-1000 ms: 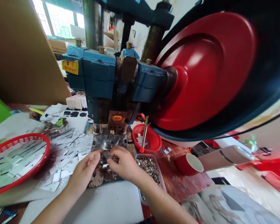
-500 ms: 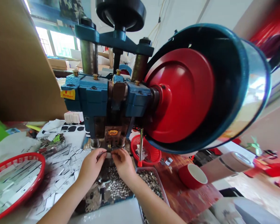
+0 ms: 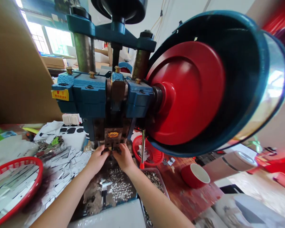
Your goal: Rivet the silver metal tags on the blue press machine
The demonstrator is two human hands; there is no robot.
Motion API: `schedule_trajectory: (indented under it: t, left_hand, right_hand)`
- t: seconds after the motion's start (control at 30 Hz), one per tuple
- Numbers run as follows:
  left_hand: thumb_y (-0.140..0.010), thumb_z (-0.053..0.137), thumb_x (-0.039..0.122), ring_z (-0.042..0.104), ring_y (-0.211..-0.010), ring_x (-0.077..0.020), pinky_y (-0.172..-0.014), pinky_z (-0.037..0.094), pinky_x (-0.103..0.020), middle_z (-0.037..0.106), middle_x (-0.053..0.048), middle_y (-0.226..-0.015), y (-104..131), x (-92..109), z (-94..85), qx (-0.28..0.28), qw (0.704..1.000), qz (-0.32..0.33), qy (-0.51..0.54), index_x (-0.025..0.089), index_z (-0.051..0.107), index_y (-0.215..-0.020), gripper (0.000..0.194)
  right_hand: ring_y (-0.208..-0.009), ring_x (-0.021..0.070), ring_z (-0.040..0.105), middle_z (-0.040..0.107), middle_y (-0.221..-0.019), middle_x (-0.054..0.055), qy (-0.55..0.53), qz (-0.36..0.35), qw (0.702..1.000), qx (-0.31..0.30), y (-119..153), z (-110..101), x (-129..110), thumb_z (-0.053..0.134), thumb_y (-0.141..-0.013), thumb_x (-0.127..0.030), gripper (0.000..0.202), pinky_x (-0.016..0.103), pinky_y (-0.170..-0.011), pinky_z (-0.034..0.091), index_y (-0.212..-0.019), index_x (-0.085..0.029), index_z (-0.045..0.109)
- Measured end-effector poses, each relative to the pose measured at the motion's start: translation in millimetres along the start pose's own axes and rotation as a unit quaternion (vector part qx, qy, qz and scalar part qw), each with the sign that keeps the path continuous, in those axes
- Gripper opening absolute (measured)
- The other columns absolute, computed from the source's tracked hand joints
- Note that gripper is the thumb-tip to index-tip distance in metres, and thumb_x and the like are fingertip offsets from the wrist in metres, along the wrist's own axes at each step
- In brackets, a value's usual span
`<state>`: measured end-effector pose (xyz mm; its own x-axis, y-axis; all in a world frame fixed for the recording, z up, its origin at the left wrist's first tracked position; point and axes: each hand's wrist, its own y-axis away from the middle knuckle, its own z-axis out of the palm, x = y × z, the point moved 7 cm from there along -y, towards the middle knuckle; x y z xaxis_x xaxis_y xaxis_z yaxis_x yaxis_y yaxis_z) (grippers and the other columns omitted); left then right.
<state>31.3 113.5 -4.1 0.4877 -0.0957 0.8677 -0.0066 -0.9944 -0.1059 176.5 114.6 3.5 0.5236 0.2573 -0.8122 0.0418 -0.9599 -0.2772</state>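
A blue bench press (image 3: pixel 91 103) stands before me, its dark ram block (image 3: pixel 113 136) low over the work spot. My left hand (image 3: pixel 98 161) is just below the ram on the left side, thumb and fingers pinched. From the other side my right hand (image 3: pixel 124 159) reaches to the same spot, its fingers also closed. What the fingertips hold is too small and partly hidden. Below the hands, shiny small metal pieces (image 3: pixel 120 186) are spread on the press bed, with flat grey metal plates (image 3: pixel 92 201) at their left.
The big red flywheel (image 3: pixel 187 95) sits in its blue guard at right. A red basket (image 3: pixel 39 177) of flat strips is at left, and loose strips (image 3: pixel 68 167) lie beside it. Behind my right arm are a small red basket (image 3: pixel 160 158), a parts tray (image 3: pixel 162 183) and a red cup (image 3: pixel 194 175).
Both hands have moved forward, closer in under the ram block. The small flat piece seen between my fingertips earlier is now hard to see. The camera view has shifted slightly.
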Motion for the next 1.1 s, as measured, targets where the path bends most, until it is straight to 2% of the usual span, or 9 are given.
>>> schedule_trajectory:
  t: [0.2,0.3,0.4,0.47,0.57,0.63,0.77,0.9,1.1]
  left_hand:
    - [-0.077,0.053,0.039,0.063,-0.104,-0.0248,-0.093,0.046,-0.037,0.07,-0.005,-0.11,-5.4,0.5,2.8,-0.044,0.999,-0.001,0.003,0.021,0.065,-0.108,0.038]
    - [-0.078,0.053,0.042,0.062,-0.105,-0.0242,-0.094,0.045,-0.036,0.069,-0.005,-0.11,-2.5,2.3,-7.2,-0.035,0.999,0.007,-0.012,0.02,0.064,-0.108,0.038]
    - [-0.079,0.052,0.047,0.055,-0.113,-0.0261,-0.096,0.042,-0.038,0.064,-0.008,-0.116,17.4,1.7,-29.5,0.001,0.999,0.01,-0.042,0.019,0.062,-0.106,0.04]
    - [-0.081,0.051,0.047,0.057,-0.104,-0.0247,-0.091,0.043,-0.037,0.065,-0.006,-0.106,39.6,2.8,-37.2,-0.029,0.994,0.035,-0.102,0.021,0.065,-0.095,0.032]
    - [-0.085,0.047,0.042,0.059,-0.092,-0.0214,-0.086,0.044,-0.034,0.065,-0.004,-0.094,75.7,1.8,-31.6,-0.132,0.97,0.078,-0.188,0.024,0.067,-0.086,0.027]
    - [-0.087,0.045,0.039,0.058,-0.092,-0.021,-0.086,0.043,-0.035,0.064,-0.004,-0.096,91.5,-1.1,-24.5,-0.165,0.958,0.083,-0.221,0.025,0.068,-0.09,0.027]
    - [-0.084,0.05,0.037,0.056,-0.093,-0.0227,-0.084,0.042,-0.036,0.061,-0.005,-0.1,94.3,-2.5,-8.1,-0.161,0.942,0.072,-0.287,0.024,0.068,-0.094,0.023]
    - [-0.079,0.056,0.037,0.056,-0.09,-0.0244,-0.079,0.042,-0.037,0.059,-0.006,-0.094,84.0,1.3,2.3,-0.154,0.932,0.063,-0.322,0.023,0.067,-0.084,0.018]
    - [-0.08,0.054,0.033,0.059,-0.081,-0.0194,-0.072,0.041,-0.032,0.064,-0.001,-0.086,83.3,-3.5,-2.3,-0.154,0.955,0.016,-0.252,0.025,0.063,-0.079,0.013]
  right_hand:
    - [-0.092,0.0181,0.06,0.064,-0.094,0.003,-0.028,0.024,0.999,-0.022,-6.4,6.8,5.2,0.06,-0.073,-0.01,0.022,0.03,-0.086,0.047,-0.092,-0.018,0.067]
    - [-0.092,0.0183,0.06,0.064,-0.095,0.004,-0.028,0.026,0.999,0.005,-0.8,-4.1,0.1,0.061,-0.074,-0.015,0.021,0.03,-0.086,0.047,-0.094,-0.019,0.067]
    - [-0.091,0.0177,0.061,0.065,-0.095,0.003,-0.032,0.012,0.999,0.028,17.0,-24.8,-8.4,0.058,-0.079,-0.021,0.018,0.029,-0.084,0.048,-0.095,-0.02,0.066]
    - [-0.09,0.0168,0.062,0.067,-0.093,0.002,-0.041,0.013,0.999,-0.003,34.7,-34.3,-10.3,0.055,-0.082,-0.022,0.017,0.028,-0.083,0.048,-0.094,-0.021,0.067]
    - [-0.089,0.0165,0.063,0.069,-0.092,0.001,-0.043,0.047,0.996,-0.069,64.8,-40.2,-2.7,0.051,-0.084,-0.022,0.019,0.028,-0.084,0.047,-0.093,-0.021,0.068]
    - [-0.087,0.0168,0.064,0.07,-0.091,0.001,-0.038,0.08,0.992,-0.088,82.5,-41.7,6.8,0.049,-0.085,-0.023,0.02,0.029,-0.081,0.048,-0.093,-0.02,0.068]
    - [-0.085,0.0169,0.064,0.07,-0.09,0.002,-0.011,0.106,0.989,-0.103,100.7,-41.3,18.7,0.048,-0.087,-0.024,0.022,0.028,-0.08,0.048,-0.094,-0.02,0.068]
    - [-0.092,0.018,0.063,0.07,-0.095,0.003,0.083,0.043,0.99,-0.102,94.5,-43.8,13.2,0.048,-0.089,-0.021,0.021,0.029,-0.085,0.046,-0.094,-0.021,0.069]
    - [-0.088,0.0189,0.062,0.068,-0.097,0.004,0.28,-0.038,0.956,-0.077,71.0,-37.2,10.8,0.05,-0.091,-0.021,0.022,0.028,-0.078,0.047,-0.105,-0.024,0.067]
